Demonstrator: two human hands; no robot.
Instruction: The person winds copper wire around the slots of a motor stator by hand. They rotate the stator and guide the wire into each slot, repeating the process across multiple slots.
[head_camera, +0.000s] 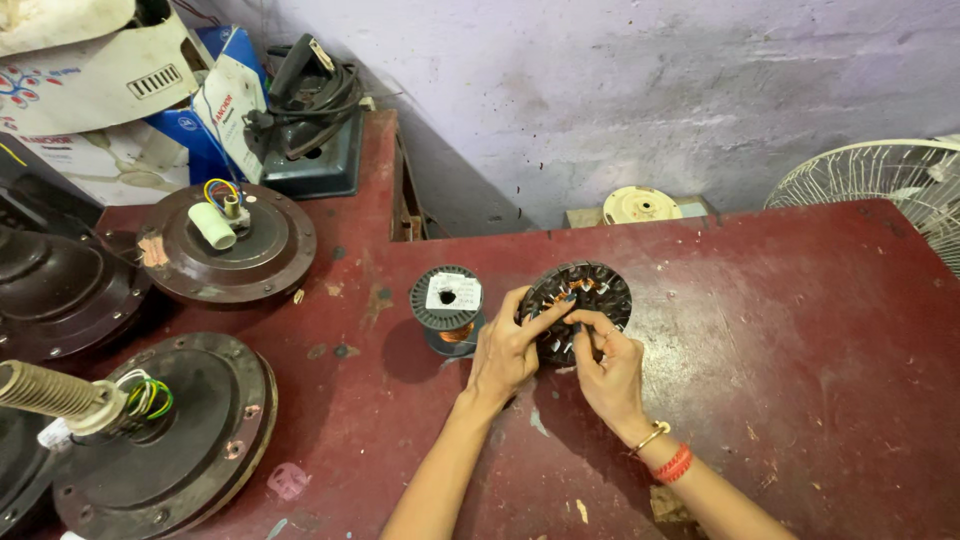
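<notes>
Both hands work on a round motor stator (578, 305) that stands tilted on the red table (800, 360), near its middle. The left hand (505, 350) has its fingers curled around the stator's lower left edge, with the forefinger stretched across its face; the right hand (608, 365) pinches with narrowed fingertips at the lower middle of the disc, on or beside the winding, though what lies between those fingertips is too small to tell. The stator is a dark, slotted metal disc with copper-coloured wire showing in the slots near its top and pale slips in the slots along its lower side. Just beside it on the left, close to the left hand, stands one spool of copper wire (447, 310) with a grey flange and a white label. The table is worn, with scuffs and pale flecks of paint, and it meets a rough lilac wall (620, 90). Three dark ceiling-fan motor housings are in clear view on the left: one with a white capacitor and coloured wires (228, 240), one with a down rod and coloured leads (165, 430), and one partly cut off by the frame's edge (60, 290). One white fan guard (890, 185) shows at the far right, and cardboard boxes (100, 80) are stacked at the upper left.
</notes>
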